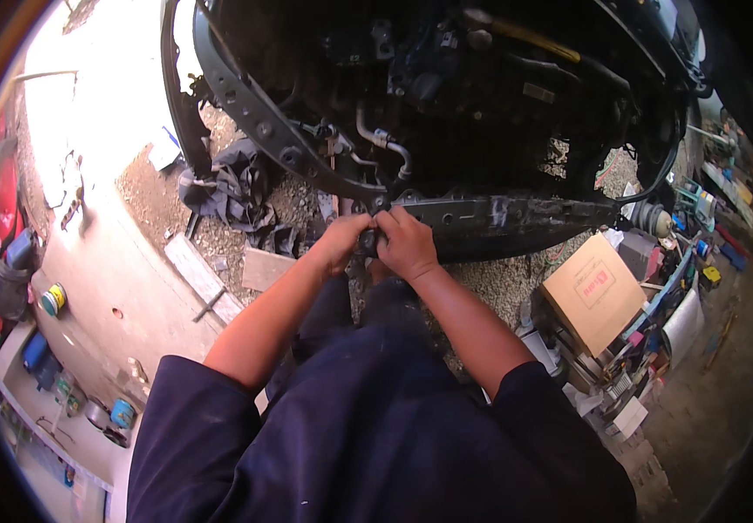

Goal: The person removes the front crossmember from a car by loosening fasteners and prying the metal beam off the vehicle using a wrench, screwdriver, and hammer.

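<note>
Both my hands meet at the front of a vehicle's open engine bay, close to the left end of a dark metal crossbar (pixel 516 213). My left hand (pixel 344 242) is closed, fingers curled at a small dark part beside the bar. Pressed up against it, my right hand (pixel 407 244) is closed too. Whatever lies between the fingers is mostly hidden. A curved dark metal rail (pixel 263 131) runs from the upper left down to the bar near my hands. Just beyond them, a bent silver pipe (pixel 376 138) stands out in the shadowed bay.
Dark crumpled cloth (pixel 237 187) lies on gravel to the left, near a pale board (pixel 204 281). On the right, a cardboard box (pixel 594 292) sits among cluttered parts and tools. A concrete slab (pixel 97 279) and a shelf with cans (pixel 123 413) are at far left.
</note>
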{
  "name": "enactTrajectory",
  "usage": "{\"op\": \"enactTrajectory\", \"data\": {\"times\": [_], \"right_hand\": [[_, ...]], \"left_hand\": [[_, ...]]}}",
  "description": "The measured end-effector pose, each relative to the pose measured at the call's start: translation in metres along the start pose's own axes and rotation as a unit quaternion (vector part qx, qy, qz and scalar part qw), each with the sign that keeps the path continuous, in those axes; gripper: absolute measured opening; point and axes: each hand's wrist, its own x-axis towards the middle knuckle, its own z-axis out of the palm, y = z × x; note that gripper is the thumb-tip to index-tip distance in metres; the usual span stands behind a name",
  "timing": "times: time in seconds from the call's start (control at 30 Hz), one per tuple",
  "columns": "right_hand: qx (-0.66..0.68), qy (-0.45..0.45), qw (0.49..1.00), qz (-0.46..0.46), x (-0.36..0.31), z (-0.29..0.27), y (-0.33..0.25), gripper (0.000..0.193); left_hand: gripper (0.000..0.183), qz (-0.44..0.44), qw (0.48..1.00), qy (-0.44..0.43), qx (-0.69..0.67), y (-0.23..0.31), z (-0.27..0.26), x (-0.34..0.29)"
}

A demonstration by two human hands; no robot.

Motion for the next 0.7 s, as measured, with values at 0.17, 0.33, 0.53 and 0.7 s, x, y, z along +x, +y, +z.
{"op": "enactTrajectory", "data": {"times": [0.17,0.33,0.53,0.7], "right_hand": [[0.005,0.049,0.999,-0.017,-0.003,0.002,0.009,0.018],[0.059,0.002,0.998,-0.002,-0.010,0.000,0.019,0.024],[0.110,0.002,0.993,0.033,-0.020,-0.026,0.030,0.023],[0.040,0.139,0.987,0.065,-0.010,-0.086,0.088,0.028]], "left_hand": [[0.029,-0.004,0.998,0.023,0.065,0.011,0.004,-0.009],[0.036,0.070,0.947,0.120,0.291,0.028,0.040,-0.047],[0.034,0.338,0.645,0.175,0.662,0.029,0.082,-0.078],[0.037,0.357,0.509,0.194,0.759,0.022,0.104,-0.064]]}}
